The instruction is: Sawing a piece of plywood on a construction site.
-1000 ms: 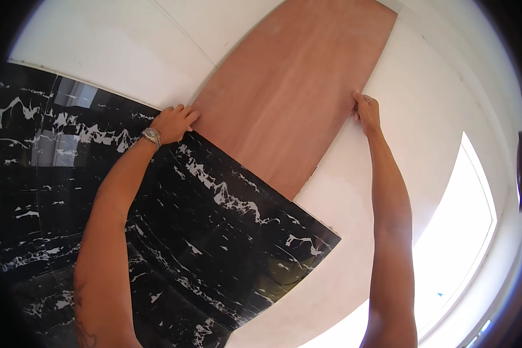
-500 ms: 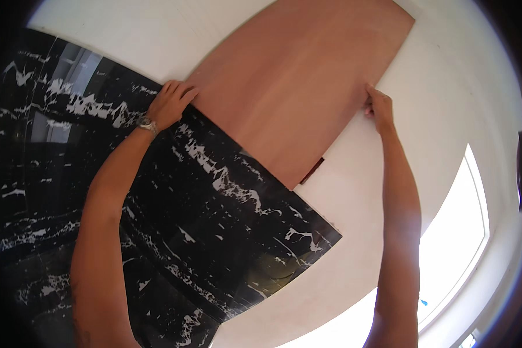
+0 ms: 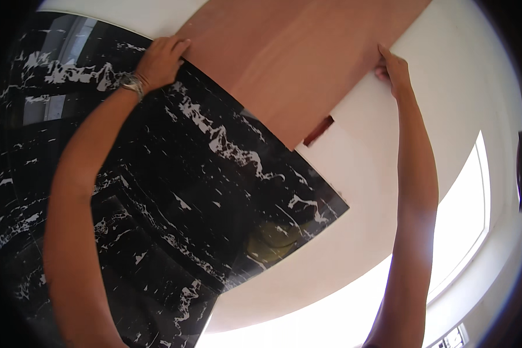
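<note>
Pinching brown panel (image 3: 296,64) with right hand (image 3: 395,71), left hand (image 3: 160,62) at its corner, grip unclear, red piece (image 3: 319,131) now more exposed.

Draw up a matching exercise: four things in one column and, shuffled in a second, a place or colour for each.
Things:
1. board
2. left hand
3. tiles
4. right hand

Places and colours:
A. black with white veins
B. at the board's right edge
C. reddish brown
D. where board and tiles meet

Right pairs: 1-C, 2-D, 3-A, 4-B
</note>
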Motion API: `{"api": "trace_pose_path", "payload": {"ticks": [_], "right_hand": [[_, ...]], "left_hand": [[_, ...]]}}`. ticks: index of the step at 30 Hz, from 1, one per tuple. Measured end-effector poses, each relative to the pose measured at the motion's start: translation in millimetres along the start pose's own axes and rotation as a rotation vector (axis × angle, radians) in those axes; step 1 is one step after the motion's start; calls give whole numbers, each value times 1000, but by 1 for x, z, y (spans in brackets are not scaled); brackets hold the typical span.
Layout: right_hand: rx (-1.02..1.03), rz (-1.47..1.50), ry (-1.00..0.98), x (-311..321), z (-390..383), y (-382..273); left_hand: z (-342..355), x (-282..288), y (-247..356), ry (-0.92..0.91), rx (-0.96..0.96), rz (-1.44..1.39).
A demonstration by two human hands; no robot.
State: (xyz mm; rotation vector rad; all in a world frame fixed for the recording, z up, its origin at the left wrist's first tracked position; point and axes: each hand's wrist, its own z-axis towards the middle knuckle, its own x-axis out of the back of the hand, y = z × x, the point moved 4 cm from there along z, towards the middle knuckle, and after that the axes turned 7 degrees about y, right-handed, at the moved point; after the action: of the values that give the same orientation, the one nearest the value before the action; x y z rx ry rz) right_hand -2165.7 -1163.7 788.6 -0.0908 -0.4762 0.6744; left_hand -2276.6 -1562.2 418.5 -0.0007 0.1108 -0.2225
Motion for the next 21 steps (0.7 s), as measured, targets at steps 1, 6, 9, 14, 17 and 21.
{"api": "trace_pose_path", "payload": {"ticks": [1, 6, 9, 14, 17, 21], "right_hand": [[0, -19, 13, 1, 0, 1], [-30, 6, 32, -4, -2, 5], [-34, 65, 59, -6, -4, 5], [36, 116, 76, -4, -9, 1], [1, 156, 59, -3, -12, -3], [41, 162, 82, -3, -14, -10]], "left_hand": [[6, 4, -3, -60, -31, 61], [23, 9, -19, -168, -185, 195], [18, 2, -22, -161, -184, 203], [10, -1, -25, -101, -141, 142], [9, 4, -24, -98, -137, 95], [13, 10, -20, -161, -112, 115]]}}
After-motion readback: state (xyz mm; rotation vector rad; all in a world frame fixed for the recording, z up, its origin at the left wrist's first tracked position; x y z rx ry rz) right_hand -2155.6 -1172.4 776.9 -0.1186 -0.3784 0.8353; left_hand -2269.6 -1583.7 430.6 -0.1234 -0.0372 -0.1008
